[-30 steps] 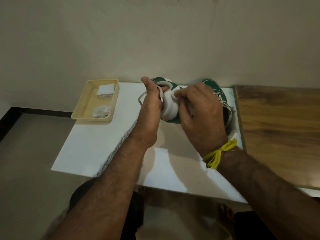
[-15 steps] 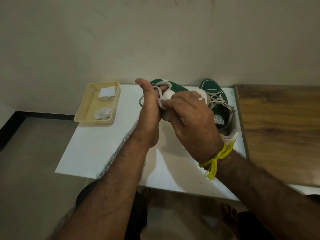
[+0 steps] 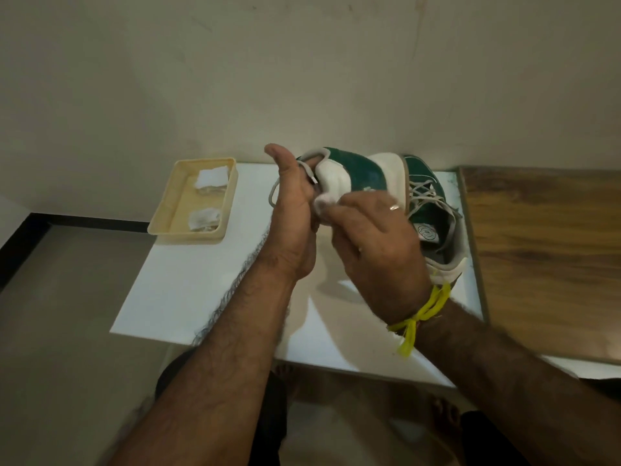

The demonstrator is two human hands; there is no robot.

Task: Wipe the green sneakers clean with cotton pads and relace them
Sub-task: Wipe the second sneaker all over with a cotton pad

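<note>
Here the left hand point(image 3: 295, 210) holds a green sneaker point(image 3: 356, 173) lifted above the white board point(image 3: 188, 280), thumb up, fingers hidden behind the shoe; how they lie cannot be told. A lace point(image 3: 274, 195) loops out beside the thumb. The right hand point(image 3: 373, 243), fingers curled, pinches a cotton pad point(image 3: 322, 208) against the shoe's white side. Second sneaker point(image 3: 433, 210) rests on the board, just behind the right hand, laces crossed. Cream tray point(image 3: 164, 213) at the board's left corner holds two pads point(image 3: 211, 178).
</note>
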